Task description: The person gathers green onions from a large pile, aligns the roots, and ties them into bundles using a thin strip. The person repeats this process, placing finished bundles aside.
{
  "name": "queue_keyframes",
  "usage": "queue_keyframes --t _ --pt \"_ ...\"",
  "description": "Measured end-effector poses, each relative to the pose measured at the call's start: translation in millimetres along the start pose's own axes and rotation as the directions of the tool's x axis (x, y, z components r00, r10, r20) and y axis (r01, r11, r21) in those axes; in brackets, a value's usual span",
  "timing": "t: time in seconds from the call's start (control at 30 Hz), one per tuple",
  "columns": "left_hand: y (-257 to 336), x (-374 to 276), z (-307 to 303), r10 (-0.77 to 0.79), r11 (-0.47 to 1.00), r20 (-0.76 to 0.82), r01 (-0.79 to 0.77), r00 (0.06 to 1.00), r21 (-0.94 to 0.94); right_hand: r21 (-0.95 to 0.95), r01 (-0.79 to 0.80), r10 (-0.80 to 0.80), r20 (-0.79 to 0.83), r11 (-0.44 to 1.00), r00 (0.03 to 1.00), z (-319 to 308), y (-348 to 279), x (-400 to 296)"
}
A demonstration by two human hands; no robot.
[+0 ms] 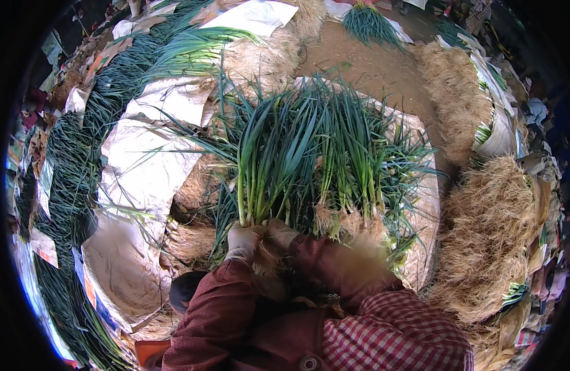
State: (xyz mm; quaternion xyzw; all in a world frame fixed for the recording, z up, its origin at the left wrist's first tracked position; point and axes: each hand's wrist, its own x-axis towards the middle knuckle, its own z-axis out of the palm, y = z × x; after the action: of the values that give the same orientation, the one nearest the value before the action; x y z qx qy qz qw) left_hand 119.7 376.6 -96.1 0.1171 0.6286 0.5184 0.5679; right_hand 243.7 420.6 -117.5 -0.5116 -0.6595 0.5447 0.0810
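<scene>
My left hand [241,237], in a pale glove, grips the white lower ends of a bunch of green onions [257,176]. Against the same bunch's base, just to the right, is my right hand [280,233], also gloved, its fingers partly hidden by the stems. Pale roots [267,259] hang below the two hands. The leaves point away from me. Beside this bunch, to the right, lie more green onions [354,171] with tan roots toward me, on a heap of loose leaves over a light sheet [421,250].
White sacking [145,162] lies at the left, with a long row of green leaves [76,162] beyond it. Piled onions with dense tan roots [489,236] stand at the right. Brown ground [359,65] shows ahead. Other people [537,111] are near the rim.
</scene>
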Motion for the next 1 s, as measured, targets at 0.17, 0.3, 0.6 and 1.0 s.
queue_keyframes --t 0.17,0.3,0.6,1.0 --pt "25 -24 5 -0.128 0.986 -0.014 0.129 0.992 0.106 -0.382 0.108 -0.114 0.006 0.918 0.993 27 23 0" --pt "48 -48 16 -0.072 0.996 0.218 0.084 0.973 -0.043 -0.583 0.247 -0.170 0.185 0.774 0.968 16 48 -21" --pt "66 -65 31 -0.286 0.936 0.446 0.347 0.848 -0.060 0.986 -0.162 -0.225 0.150 -0.036 0.963 -84 -11 -16" --pt "65 -60 24 -0.245 0.886 0.553 0.415 0.796 -0.205 0.903 -0.083 -0.181 0.006 -0.421 0.983 -56 -8 -14"
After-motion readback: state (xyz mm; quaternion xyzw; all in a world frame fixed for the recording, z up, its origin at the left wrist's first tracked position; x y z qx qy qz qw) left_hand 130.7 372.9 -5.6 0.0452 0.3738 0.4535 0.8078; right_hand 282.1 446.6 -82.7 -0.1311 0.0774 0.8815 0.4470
